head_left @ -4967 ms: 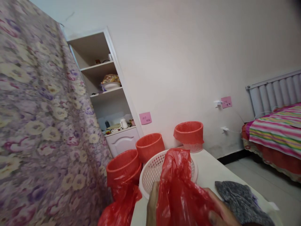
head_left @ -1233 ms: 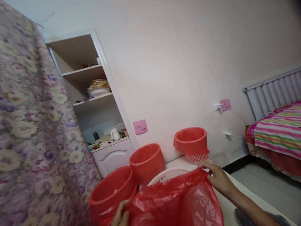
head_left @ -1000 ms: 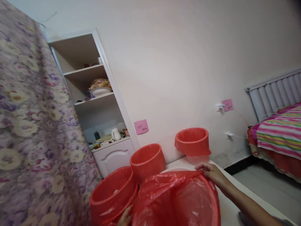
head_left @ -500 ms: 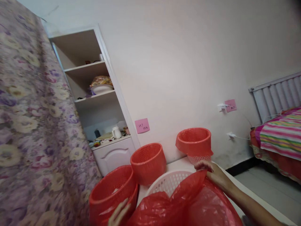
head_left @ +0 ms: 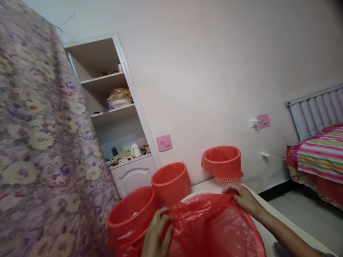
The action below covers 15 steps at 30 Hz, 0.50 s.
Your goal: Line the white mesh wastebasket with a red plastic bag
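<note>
Thin red plastic bag [head_left: 214,228] is pinched at its rim by left hand [head_left: 157,233] and right hand [head_left: 242,198]; three red-lined mesh baskets [head_left: 170,182] are crowded just behind on white tabletop [head_left: 205,186].

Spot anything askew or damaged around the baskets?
Nothing damaged or spilled. Only oddity: the red bag sits bunched and uneven at its mouth, pinched by the left hand and right hand; the far basket has its liner folded neatly.

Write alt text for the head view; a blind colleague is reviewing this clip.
Two bare hands, left hand and right hand, grip opposite edges of a red plastic bag stretched over a basket on a white table. Three red-lined baskets stand behind, with a floral curtain at the left.
</note>
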Each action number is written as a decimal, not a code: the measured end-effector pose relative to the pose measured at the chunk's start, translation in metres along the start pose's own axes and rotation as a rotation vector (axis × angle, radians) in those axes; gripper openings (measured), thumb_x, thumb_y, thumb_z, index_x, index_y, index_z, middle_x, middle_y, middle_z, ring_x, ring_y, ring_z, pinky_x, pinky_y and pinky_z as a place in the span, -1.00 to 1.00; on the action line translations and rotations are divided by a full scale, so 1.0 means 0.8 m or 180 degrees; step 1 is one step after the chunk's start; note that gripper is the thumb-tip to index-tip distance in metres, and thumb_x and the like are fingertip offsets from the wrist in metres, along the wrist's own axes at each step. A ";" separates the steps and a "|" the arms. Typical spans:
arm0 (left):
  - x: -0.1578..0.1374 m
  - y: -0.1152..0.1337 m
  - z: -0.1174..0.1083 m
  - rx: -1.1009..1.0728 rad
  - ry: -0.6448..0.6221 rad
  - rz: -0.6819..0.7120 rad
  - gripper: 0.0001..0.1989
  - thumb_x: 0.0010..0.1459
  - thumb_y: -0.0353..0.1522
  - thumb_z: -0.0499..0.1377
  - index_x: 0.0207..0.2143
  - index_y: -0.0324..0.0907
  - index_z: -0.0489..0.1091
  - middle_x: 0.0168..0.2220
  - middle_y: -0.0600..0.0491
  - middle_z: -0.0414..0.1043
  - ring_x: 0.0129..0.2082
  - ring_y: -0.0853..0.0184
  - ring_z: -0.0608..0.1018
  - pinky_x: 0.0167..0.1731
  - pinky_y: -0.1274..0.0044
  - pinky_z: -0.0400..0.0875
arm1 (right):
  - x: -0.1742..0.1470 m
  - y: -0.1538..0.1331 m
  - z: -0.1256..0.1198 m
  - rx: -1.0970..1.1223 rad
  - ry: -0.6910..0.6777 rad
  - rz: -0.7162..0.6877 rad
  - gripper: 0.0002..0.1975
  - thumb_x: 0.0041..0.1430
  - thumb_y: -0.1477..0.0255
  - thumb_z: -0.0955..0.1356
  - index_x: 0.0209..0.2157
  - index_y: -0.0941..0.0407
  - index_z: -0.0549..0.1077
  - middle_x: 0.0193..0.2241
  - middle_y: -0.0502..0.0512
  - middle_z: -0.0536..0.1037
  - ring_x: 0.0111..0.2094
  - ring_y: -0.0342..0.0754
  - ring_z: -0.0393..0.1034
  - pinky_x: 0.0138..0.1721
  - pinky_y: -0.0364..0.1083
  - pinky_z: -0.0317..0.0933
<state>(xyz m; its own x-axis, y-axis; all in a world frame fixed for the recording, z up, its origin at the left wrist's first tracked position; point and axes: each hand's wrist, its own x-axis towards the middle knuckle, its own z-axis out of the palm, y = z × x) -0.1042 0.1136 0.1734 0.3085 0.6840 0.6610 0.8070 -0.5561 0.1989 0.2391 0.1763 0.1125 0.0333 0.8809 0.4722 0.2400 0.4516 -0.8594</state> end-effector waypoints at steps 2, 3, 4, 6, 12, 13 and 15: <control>0.015 -0.004 -0.001 -0.0604 -0.0030 -0.0582 -0.80 0.14 -0.24 0.08 -0.30 -0.12 0.42 -0.09 -0.11 0.48 -0.04 0.15 0.50 -0.01 0.29 0.37 | -0.001 -0.005 -0.001 0.0021 -0.0050 -0.0002 -0.67 -0.18 0.58 0.17 -0.42 0.10 0.50 -0.41 0.02 0.60 -0.30 -0.01 0.46 -0.20 -0.06 0.24; 0.022 -0.008 0.001 -0.0854 -0.0043 -0.0772 -0.79 0.12 -0.22 0.09 -0.30 -0.13 0.40 -0.13 -0.09 0.49 -0.07 0.15 0.50 -0.01 0.31 0.34 | -0.002 -0.008 -0.002 0.0030 -0.0076 -0.0012 -0.67 -0.16 0.58 0.17 -0.41 0.11 0.50 -0.40 0.02 0.60 -0.30 0.00 0.46 -0.21 -0.06 0.24; 0.029 -0.014 0.005 -0.1044 -0.0044 -0.0887 -0.79 0.10 -0.20 0.10 -0.30 -0.14 0.38 -0.19 -0.06 0.50 -0.13 0.16 0.51 -0.05 0.34 0.34 | -0.002 -0.010 -0.003 0.0038 -0.0102 -0.0025 -0.67 -0.14 0.58 0.18 -0.40 0.11 0.51 -0.40 0.02 0.60 -0.30 0.00 0.46 -0.21 -0.06 0.24; 0.043 -0.028 0.015 -0.1238 -0.0034 -0.1017 -0.80 0.09 -0.19 0.10 -0.38 -0.14 0.33 -0.35 0.03 0.46 -0.29 0.23 0.49 -0.20 0.43 0.35 | -0.002 -0.014 -0.004 0.0067 -0.0150 -0.0039 -0.68 -0.12 0.58 0.19 -0.40 0.11 0.53 -0.39 0.03 0.61 -0.30 0.01 0.46 -0.22 -0.05 0.23; 0.068 -0.075 0.054 -0.1481 0.0051 -0.1352 -0.73 -0.04 -0.14 0.10 -0.58 -0.11 0.16 -0.60 0.21 0.18 -0.54 0.39 0.27 -0.45 0.52 0.20 | 0.005 0.000 -0.001 0.0285 -0.0070 0.0130 -0.76 -0.08 0.52 0.25 -0.37 0.12 0.53 -0.36 0.06 0.61 -0.30 0.04 0.45 -0.23 -0.04 0.25; 0.071 -0.081 0.060 -0.1558 -0.0004 -0.1403 -0.71 -0.07 -0.12 0.12 -0.60 -0.11 0.16 -0.61 0.22 0.17 -0.56 0.40 0.26 -0.46 0.52 0.19 | 0.007 0.003 0.000 0.0334 -0.0031 0.0170 -0.77 -0.08 0.50 0.27 -0.37 0.12 0.53 -0.35 0.07 0.61 -0.27 0.05 0.45 -0.20 -0.03 0.24; 0.077 -0.091 0.073 -0.1734 -0.0201 -0.1485 -0.66 -0.12 -0.07 0.16 -0.62 -0.12 0.18 -0.64 0.23 0.17 -0.58 0.42 0.25 -0.47 0.52 0.18 | 0.009 0.007 0.000 0.0453 0.0018 0.0243 -0.79 -0.09 0.47 0.31 -0.36 0.12 0.54 -0.32 0.08 0.61 -0.22 0.06 0.45 -0.15 -0.03 0.23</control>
<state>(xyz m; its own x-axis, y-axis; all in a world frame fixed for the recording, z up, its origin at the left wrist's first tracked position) -0.1144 0.2238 0.1570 0.0347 0.9246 0.3792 0.5009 -0.3445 0.7940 0.2403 0.1852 0.1112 0.0518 0.9127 0.4052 0.0968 0.3993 -0.9117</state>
